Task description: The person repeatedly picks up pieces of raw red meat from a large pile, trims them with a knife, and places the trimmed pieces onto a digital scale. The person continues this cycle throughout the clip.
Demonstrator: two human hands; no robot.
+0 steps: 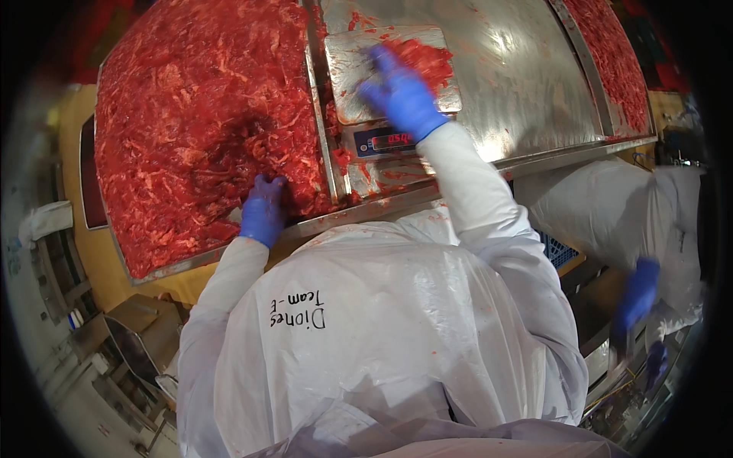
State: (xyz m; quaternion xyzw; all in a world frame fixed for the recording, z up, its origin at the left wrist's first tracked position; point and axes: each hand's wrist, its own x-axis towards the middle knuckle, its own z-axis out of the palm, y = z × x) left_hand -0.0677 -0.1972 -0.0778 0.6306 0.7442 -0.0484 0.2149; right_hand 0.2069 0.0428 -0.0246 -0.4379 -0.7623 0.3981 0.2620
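Raw meat [191,107], chopped, wet and bright red with pale strands, lies in a broad bed at the left end of the metal table [527,76], reaching to its near edge. The left hand [263,214], gloved in blue, comes over that edge with fingers bent down at the meat; whether they grip any, I cannot tell. The right hand [405,95] reaches farther in, its forearm slanting up and leftward, fingers spread and released over a scale [347,65]. A smaller, ragged meat portion [427,65] sits toward the scale's far right corner, just beside the fingers.
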